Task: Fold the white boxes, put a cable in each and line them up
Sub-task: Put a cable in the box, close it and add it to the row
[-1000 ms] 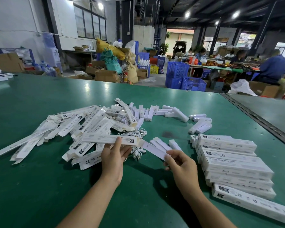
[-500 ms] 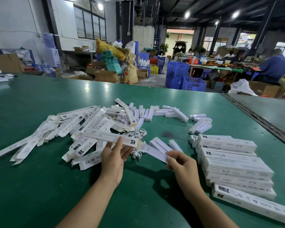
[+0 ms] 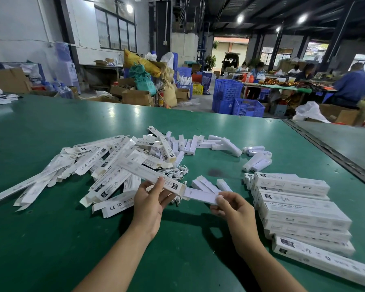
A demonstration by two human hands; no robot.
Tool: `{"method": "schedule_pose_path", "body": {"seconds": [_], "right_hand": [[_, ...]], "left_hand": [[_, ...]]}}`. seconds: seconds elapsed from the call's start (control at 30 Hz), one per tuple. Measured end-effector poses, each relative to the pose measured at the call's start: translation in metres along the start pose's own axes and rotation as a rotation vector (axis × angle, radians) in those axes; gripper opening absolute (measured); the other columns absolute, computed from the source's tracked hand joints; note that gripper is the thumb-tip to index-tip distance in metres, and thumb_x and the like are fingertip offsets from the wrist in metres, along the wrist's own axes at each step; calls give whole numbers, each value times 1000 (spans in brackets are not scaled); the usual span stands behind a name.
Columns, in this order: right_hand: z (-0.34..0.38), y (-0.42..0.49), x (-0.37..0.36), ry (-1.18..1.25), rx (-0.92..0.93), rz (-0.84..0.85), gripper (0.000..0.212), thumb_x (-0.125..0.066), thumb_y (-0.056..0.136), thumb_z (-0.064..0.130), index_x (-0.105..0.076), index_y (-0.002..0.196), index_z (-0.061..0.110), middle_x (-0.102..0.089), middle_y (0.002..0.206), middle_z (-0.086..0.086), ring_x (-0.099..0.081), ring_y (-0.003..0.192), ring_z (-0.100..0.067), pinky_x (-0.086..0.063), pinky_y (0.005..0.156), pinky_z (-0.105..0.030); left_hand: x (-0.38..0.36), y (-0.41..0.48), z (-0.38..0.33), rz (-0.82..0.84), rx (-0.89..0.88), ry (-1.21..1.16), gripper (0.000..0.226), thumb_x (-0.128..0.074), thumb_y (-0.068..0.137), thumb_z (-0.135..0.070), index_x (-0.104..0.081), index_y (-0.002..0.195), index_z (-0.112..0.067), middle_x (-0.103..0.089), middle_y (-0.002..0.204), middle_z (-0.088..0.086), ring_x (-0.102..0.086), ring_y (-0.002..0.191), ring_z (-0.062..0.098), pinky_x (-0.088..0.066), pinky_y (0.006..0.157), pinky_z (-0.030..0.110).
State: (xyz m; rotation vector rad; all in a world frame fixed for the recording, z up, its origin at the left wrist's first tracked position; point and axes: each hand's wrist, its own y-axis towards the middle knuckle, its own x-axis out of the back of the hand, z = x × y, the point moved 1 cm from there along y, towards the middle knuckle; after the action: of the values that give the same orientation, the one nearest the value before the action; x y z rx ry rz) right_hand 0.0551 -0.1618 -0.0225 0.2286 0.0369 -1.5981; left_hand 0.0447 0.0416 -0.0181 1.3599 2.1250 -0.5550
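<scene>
In the head view we see both bare forearms reach in from the bottom edge and meet over the green surface [image 3: 51, 239]. Our left hand [image 3: 150, 199] shows its back to the camera, wrist straight, and holds a long white box [image 3: 148, 173] just above the surface: the thumb lies pressed on the box's top face and the other fingers are spread beneath it. The box runs slantwise, its far end up and left over the heap of flat boxes [image 3: 105, 163]. Our right hand [image 3: 232, 207] is curled, with thumb and forefinger pinching the near end of a white insert [image 3: 198, 196] that juts from the box's right end. A tangle of white cables [image 3: 175, 171] lies on the surface just beyond the box. To the right, well apart from the hands, the folded boxes [image 3: 299, 209] lie side by side in an overlapping row.
</scene>
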Motion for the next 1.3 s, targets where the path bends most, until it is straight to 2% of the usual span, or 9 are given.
{"method": "schedule_pose_path", "body": {"seconds": [0.17,0.3,0.47,0.6,0.73,0.83,0.97,1.13,1.3], "right_hand": [[4,1,1,73,-42,-102,7,-65,91,7,-64,98,4,-73,82,-7,-72,76,-22,-58,68,-23],[5,2,0,148,-101,-107,13,-65,91,7,-60,102,3,-75,81,-6,-72,75,-20,-59,70,-22],[4,5,4,180,-78,-182,10,-69,88,10,-63,94,4,-73,80,-5,-72,71,-15,-57,67,-18],[3,3,3,167,-19,-215,10,-69,89,12,-65,94,4,-72,78,-3,-72,76,-17,-58,70,-20],[5,3,1,241,-67,-167,11,-68,88,9,-62,95,2,-70,87,-11,-73,79,-19,-56,68,-19],[7,1,-2,296,-99,-54,29,-74,78,13,-61,101,0,-71,90,-15,-73,84,-26,-58,68,-22],[5,-2,-9,229,-98,20,45,-78,68,21,-60,105,4,-74,87,-15,-73,84,-30,-58,69,-24],[-1,-1,-8,252,-102,-28,30,-81,68,19,-62,85,3,-70,84,-16,-72,87,-29,-57,72,-23],[-3,-6,-15,84,-84,17,2,-75,83,15,-77,81,13,-73,76,-3,-69,74,-12,-55,66,-20]], "left_hand": [[-3,-4,3,112,6,0,24,-67,85,-13,-57,107,-12,-70,84,6,-68,72,16,-60,85,43],[-3,-6,1,140,12,0,22,-68,81,-11,-60,102,-13,-71,86,8,-69,75,19,-61,81,38],[-7,-14,2,194,39,28,20,-70,74,-5,-63,93,-6,-75,90,16,-75,82,25,-62,80,36],[-10,-15,1,171,86,-19,13,-69,75,-3,-61,85,-5,-75,82,15,-75,74,23,-62,70,32],[-9,-14,1,165,73,8,16,-70,76,-3,-62,90,-4,-74,88,18,-75,75,23,-62,70,30],[-10,-15,4,156,81,13,27,-72,71,-4,-63,97,-2,-73,97,22,-75,83,26,-61,71,29],[-12,-15,5,169,67,6,26,-70,73,-5,-63,98,-7,-76,89,14,-75,76,22,-61,68,28],[-13,-20,10,178,93,137,43,-71,80,-4,-58,119,10,-69,114,27,-71,94,28,-60,81,32],[-20,-27,14,203,74,200,26,-70,84,0,-66,110,3,-72,109,21,-69,99,29,-59,83,32]]}}
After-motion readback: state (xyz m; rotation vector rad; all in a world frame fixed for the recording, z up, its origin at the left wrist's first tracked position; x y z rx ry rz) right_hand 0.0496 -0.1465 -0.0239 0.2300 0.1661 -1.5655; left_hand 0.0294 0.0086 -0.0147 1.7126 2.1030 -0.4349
